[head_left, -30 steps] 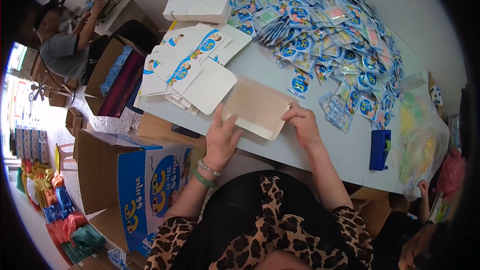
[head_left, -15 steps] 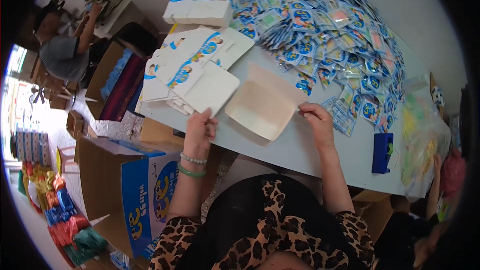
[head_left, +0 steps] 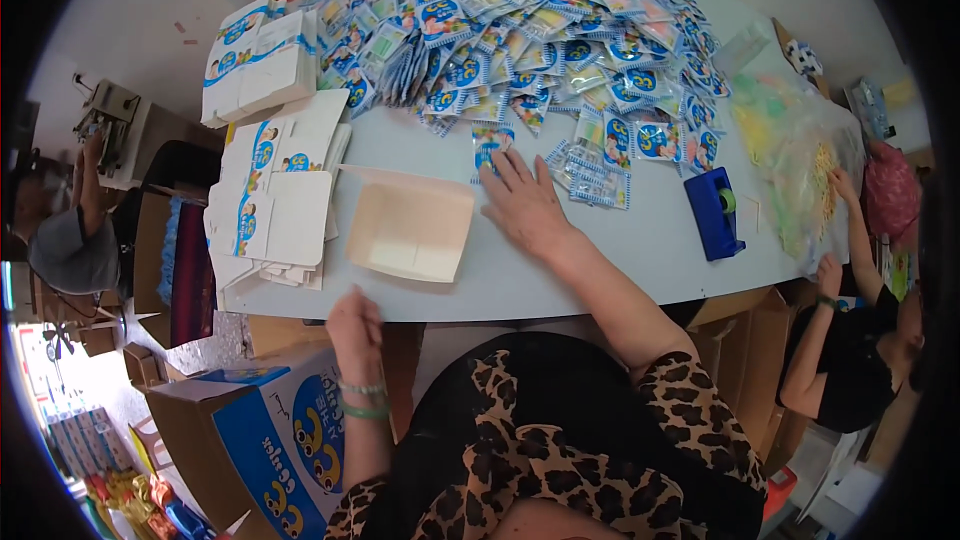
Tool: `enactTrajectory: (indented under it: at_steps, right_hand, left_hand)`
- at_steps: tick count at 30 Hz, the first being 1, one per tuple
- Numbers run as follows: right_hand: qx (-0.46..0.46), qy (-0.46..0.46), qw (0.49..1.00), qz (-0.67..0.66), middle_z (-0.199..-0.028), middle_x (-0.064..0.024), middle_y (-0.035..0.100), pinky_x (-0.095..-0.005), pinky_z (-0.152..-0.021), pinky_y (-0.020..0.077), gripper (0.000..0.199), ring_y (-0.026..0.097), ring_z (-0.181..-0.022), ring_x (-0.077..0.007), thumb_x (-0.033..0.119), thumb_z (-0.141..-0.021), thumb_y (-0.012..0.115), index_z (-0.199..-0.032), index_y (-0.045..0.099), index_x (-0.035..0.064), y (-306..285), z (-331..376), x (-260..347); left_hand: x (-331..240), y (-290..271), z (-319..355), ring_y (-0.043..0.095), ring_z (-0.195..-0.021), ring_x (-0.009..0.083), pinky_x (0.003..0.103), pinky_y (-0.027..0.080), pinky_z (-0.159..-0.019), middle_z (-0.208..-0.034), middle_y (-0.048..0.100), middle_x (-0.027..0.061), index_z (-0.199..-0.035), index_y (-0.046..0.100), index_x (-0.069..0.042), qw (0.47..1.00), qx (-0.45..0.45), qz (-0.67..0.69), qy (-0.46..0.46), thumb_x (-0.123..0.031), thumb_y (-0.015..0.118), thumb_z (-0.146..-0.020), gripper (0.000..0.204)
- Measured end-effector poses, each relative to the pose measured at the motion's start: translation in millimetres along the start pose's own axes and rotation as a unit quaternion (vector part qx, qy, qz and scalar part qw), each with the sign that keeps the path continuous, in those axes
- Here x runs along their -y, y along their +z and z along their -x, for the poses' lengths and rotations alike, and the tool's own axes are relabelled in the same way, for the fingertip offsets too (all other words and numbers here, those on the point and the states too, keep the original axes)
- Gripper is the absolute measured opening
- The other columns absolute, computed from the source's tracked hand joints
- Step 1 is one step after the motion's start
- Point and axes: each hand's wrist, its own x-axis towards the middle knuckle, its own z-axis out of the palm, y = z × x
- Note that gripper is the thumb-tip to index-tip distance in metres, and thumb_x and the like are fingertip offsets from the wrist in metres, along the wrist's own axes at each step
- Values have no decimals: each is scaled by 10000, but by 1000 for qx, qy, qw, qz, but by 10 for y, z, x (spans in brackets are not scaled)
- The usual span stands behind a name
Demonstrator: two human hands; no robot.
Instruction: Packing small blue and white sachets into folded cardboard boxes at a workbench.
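Note:
My right hand (head_left: pixel 528 208) lies palm down on the table with its fingers spread. Its fingertips touch a small blue and clear packet (head_left: pixel 490 142) at the near side of a big packet heap (head_left: pixel 540 35). Just left of that hand stands an open white carton (head_left: pixel 410 225), its flap raised at the back and nothing visible inside. My left hand (head_left: pixel 354 328), with a beaded bracelet and a green bangle, hovers by the table's front edge below the carton. Its fingers are loosely curled, with nothing seen in them.
Flattened cartons (head_left: pixel 275 195) lie left of the open one, with a bundled stack (head_left: pixel 262 60) behind. A blue tape dispenser (head_left: pixel 713 212) stands to the right. Beyond it another person's hands touch a clear bag (head_left: pixel 800 165). A large cardboard box (head_left: pixel 215 435) is at lower left.
My right hand has let go of the carton's side and reached to a packet, its fingers now spread. My left hand has drawn back from the flat cartons toward me. The view has swung right.

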Motion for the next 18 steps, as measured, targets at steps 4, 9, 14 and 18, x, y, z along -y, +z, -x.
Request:
enactTrajectory:
  at_steps: [4, 9, 14, 18]
  right_hand:
    - [6, -62, 998, -15, -1401, -147, 405, -552, -1111, 196, 396, 319, -1351, -327, 218, -861, 596, -1218, 507, 71, -191, 470, -32]
    - [-113, -2, 993, -38, -1317, -147, 489, -524, -1069, 262, 306, 424, -1261, -338, 193, -840, 608, -1108, 559, 54, -256, 676, -476]
    - [-192, 259, 946, 24, -1329, -188, 445, -491, -1024, 304, 411, 392, -1239, -385, 196, -843, 608, -1232, 524, 93, -188, 425, -754]
    - [-133, 197, 971, 19, -1372, -191, 403, -494, -1043, 283, 488, 333, -1285, -406, 211, -839, 617, -1303, 486, 132, -118, 663, -643]
  left_hand:
    - [-29, 258, 512, 449, -433, 59, 205, 332, -375, -588, 557, -3, -840, 648, -26, 949, 238, -181, -100, -212, 616, -912, 202]
    - [-411, 761, 725, 528, -486, 155, 272, 398, -459, -615, 587, 34, -1143, 631, -21, 788, 123, -449, 404, -126, 731, -780, 391]
    - [-338, 826, 283, 590, -552, 308, 376, 434, -483, -599, 576, 118, -776, 593, -82, 618, -26, -633, 465, -226, 694, -807, 178]
    - [-342, 883, 73, 601, -532, 302, 380, 455, -471, -628, 605, 108, -763, 543, -83, 612, -103, -653, 434, -241, 639, -853, 205]
